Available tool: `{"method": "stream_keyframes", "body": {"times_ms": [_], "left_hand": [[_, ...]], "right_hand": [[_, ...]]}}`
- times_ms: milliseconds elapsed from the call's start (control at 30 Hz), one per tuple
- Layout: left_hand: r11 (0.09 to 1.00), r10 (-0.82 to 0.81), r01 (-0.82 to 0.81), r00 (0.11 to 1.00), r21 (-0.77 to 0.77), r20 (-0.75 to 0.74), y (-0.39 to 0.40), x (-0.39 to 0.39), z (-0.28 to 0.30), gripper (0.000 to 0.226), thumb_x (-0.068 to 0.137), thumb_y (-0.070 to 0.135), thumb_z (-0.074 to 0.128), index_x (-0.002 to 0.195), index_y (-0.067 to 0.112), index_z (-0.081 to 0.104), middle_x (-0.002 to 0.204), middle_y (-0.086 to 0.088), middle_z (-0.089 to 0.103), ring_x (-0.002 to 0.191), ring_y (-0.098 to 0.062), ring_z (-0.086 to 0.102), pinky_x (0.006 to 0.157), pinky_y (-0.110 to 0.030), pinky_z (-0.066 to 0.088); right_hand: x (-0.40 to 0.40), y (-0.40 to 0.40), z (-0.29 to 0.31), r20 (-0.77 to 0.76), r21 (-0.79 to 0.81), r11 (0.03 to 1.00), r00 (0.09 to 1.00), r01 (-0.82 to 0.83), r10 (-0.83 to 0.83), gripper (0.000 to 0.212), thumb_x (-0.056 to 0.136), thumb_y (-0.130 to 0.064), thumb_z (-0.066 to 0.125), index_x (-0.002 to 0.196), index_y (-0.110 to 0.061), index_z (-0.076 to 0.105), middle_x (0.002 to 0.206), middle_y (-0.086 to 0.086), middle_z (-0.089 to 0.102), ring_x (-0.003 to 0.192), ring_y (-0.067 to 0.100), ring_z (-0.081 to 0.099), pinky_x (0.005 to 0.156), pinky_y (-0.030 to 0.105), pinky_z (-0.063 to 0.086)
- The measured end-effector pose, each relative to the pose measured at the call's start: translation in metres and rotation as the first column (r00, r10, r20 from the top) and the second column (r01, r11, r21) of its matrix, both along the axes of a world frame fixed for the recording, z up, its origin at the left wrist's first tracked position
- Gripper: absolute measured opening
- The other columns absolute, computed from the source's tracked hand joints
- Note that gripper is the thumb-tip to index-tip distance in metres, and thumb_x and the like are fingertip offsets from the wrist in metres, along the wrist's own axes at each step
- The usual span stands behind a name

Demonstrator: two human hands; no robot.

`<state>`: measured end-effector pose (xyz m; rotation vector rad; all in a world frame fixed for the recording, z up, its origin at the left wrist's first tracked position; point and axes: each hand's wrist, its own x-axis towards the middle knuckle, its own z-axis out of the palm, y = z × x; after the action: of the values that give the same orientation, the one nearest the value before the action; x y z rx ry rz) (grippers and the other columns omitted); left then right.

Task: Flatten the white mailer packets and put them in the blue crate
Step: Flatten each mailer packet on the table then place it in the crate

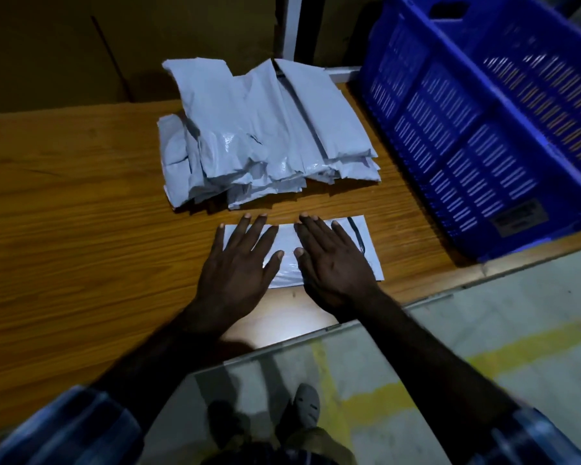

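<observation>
Both hands lie flat, palms down, on a single white mailer packet [319, 250] that rests on the wooden table [64, 203]. The left hand [239, 263] covers the packet's left half, its fingers straight and spread, the fingertips reaching the packet's far edge and the little finger lying along its left end. The right hand [332, 260] sits just beside it on the packet's right half, fingers straight and closer together, pointing away from the person. The two thumbs nearly meet over the middle of the packet. Neither hand curls round anything; both simply press on the packet with open fingers. A strip of the packet shows to the right of the right hand, with a dark line running across it near that end.

Beyond the packet, farther from the person, a rumpled pile of white mailer packets [265, 135] is heaped on the table, close to the pressed packet but apart from it. To the right of the packet and the pile stands the blue crate [483, 129], with slotted walls and a handle opening near its far end; it sits at the table's right edge, apart from the packet. What lies inside the crate cannot be made out.
</observation>
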<state>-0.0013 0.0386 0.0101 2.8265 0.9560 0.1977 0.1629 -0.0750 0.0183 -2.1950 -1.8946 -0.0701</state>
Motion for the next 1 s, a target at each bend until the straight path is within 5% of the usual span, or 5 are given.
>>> {"method": "stream_keyframes", "body": {"times_ms": [367,633,767,900,1000], "left_hand": [[0.995,0.070,-0.071,0.997,-0.074,-0.024,-0.006,0.003,0.019,0.065,0.099,0.056,0.003,0.154,0.028,0.022,0.163,0.002,0.013,0.150,-0.016,0.003,0.120,-0.048,-0.005],[1.000,-0.011,0.012,0.999,0.020,-0.034,-0.025,0.031,0.011,0.058,0.105,0.032,0.012,0.142,0.005,0.046,0.149,-0.012,0.045,0.143,-0.025,0.033,0.115,-0.052,0.025],[1.000,-0.008,0.008,1.000,0.006,-0.001,-0.019,0.021,0.007,0.056,0.102,0.037,0.020,0.148,0.012,0.040,0.155,-0.005,0.037,0.146,-0.022,0.027,0.120,-0.045,0.018],[0.986,0.145,-0.143,0.989,-0.090,0.021,-0.002,-0.014,0.003,0.066,0.100,0.051,0.010,0.155,0.016,0.023,0.161,-0.001,0.021,0.149,-0.015,0.014,0.122,-0.038,0.005],[0.977,0.165,-0.160,0.986,-0.138,0.025,-0.002,-0.020,0.011,0.072,0.097,0.054,0.003,0.157,0.015,0.011,0.163,0.000,0.008,0.150,-0.011,0.001,0.121,-0.035,-0.008]], "right_hand": [[0.023,-0.014,0.011,-0.069,-0.137,0.968,0.973,0.209,-0.220,0.061,0.106,-0.046,0.012,0.156,-0.014,0.023,0.164,0.004,0.016,0.152,0.016,0.008,0.123,0.042,-0.003],[-0.008,0.007,0.004,-0.039,0.004,1.000,0.999,0.006,-0.006,0.047,0.104,-0.022,0.031,0.138,0.004,0.051,0.146,0.021,0.048,0.140,0.032,0.041,0.119,0.046,0.025],[0.005,-0.001,0.003,-0.011,-0.026,0.998,0.998,0.058,-0.059,0.051,0.106,-0.031,0.030,0.144,-0.001,0.045,0.153,0.016,0.040,0.143,0.026,0.036,0.120,0.046,0.022],[0.044,-0.019,0.007,-0.084,-0.196,0.953,0.964,0.232,-0.252,0.064,0.103,-0.045,0.010,0.157,-0.012,0.020,0.165,0.003,0.014,0.152,0.017,0.011,0.123,0.043,0.002],[0.041,-0.021,0.016,-0.024,-0.211,0.950,0.971,0.229,-0.240,0.067,0.102,-0.045,0.005,0.157,-0.008,0.016,0.165,0.008,0.008,0.153,0.020,0.004,0.123,0.045,-0.004]]}}
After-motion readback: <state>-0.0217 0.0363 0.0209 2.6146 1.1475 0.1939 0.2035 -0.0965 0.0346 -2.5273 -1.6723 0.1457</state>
